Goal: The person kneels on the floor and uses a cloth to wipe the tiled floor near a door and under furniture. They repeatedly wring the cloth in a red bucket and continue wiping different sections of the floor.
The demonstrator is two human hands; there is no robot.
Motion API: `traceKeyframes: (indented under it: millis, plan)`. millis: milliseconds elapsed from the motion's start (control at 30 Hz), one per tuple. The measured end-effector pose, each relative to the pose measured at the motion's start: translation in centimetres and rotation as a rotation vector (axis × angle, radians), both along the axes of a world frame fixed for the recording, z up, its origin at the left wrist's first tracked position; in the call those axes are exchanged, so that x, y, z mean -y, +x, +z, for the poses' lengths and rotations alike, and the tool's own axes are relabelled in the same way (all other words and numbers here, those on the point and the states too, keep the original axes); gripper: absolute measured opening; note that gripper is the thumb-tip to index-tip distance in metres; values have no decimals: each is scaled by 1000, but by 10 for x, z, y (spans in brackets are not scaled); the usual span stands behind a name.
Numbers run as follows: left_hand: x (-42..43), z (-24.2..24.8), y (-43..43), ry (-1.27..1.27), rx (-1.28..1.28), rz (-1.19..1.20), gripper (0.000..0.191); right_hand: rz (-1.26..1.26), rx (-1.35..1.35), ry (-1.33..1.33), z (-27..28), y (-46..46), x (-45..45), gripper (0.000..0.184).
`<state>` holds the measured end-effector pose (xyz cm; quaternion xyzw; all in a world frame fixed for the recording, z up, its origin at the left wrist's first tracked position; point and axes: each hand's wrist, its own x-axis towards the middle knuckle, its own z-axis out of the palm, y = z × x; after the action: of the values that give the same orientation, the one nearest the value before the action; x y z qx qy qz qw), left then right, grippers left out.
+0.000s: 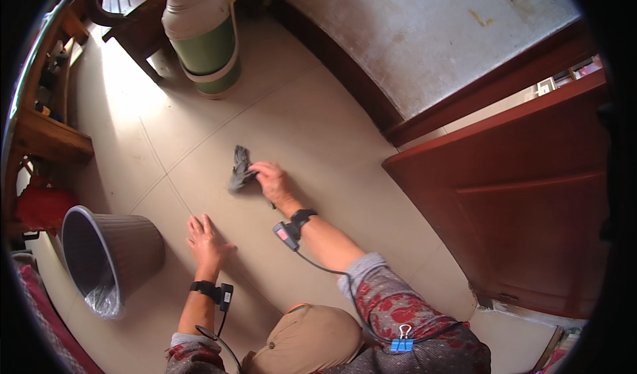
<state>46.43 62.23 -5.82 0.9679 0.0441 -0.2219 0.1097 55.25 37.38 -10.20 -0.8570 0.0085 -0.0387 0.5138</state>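
Note:
My right hand (272, 181) pinches a crumpled dark grey cloth (241, 167) by its near edge. The cloth is slightly blurred and appears low against the beige tiled floor (308, 110). Fingers apart and with nothing in it, my left hand (205, 244) is palm down at the floor; contact with the tile is hard to make out. To its left a grey ribbed plastic bin (134, 247) seems tipped, its mouth facing left and a clear plastic bag (103, 297) showing inside the rim.
A green and white vacuum flask (204, 40) stands ahead, beside a dark wooden chair (134, 30). On the right is a reddish-brown wooden door (522, 195), ajar. Wooden shelving (52, 135) and a red object (45, 207) line the left side. Cables run from both wrist straps.

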Motion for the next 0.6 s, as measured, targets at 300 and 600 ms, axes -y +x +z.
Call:
traceKeyframes:
  millis: [300,600]
  plan:
    - [0,0,-1,33,-43,7,128,-690,-35,-259,-14,-4,249,37]
    - [0,0,0,3,-47,19,126,-74,269,-102,-52,81,31,25]
